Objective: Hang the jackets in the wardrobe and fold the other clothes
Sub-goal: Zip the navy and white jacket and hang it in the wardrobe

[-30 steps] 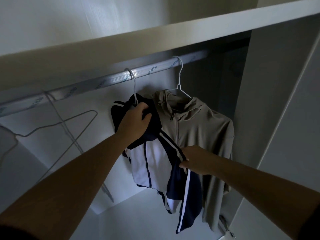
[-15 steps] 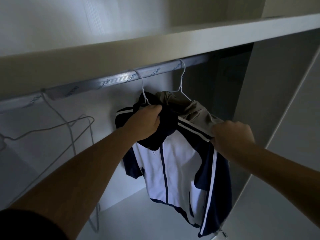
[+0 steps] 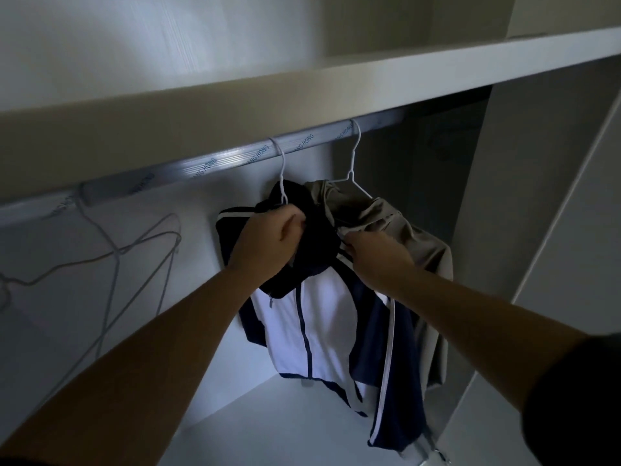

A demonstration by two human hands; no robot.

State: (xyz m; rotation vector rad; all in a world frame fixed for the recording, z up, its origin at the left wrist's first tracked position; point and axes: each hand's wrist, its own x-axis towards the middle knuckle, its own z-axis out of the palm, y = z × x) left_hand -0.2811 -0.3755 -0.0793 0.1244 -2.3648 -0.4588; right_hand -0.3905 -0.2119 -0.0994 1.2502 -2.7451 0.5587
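Wardrobe rail: navy-white jacket, seemingly bunched under left hand

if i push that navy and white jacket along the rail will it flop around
Probably floppy: the navy and white jacket bunches where the left hand and right hand grip it. Likely light, as a thin wire hanger carries it. The hanger may slide easily on the smooth rail.

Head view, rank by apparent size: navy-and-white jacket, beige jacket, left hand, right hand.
1. navy-and-white jacket
2. beige jacket, partly hidden behind it, so judged by visible area only
3. left hand and right hand: look alike, not ranked
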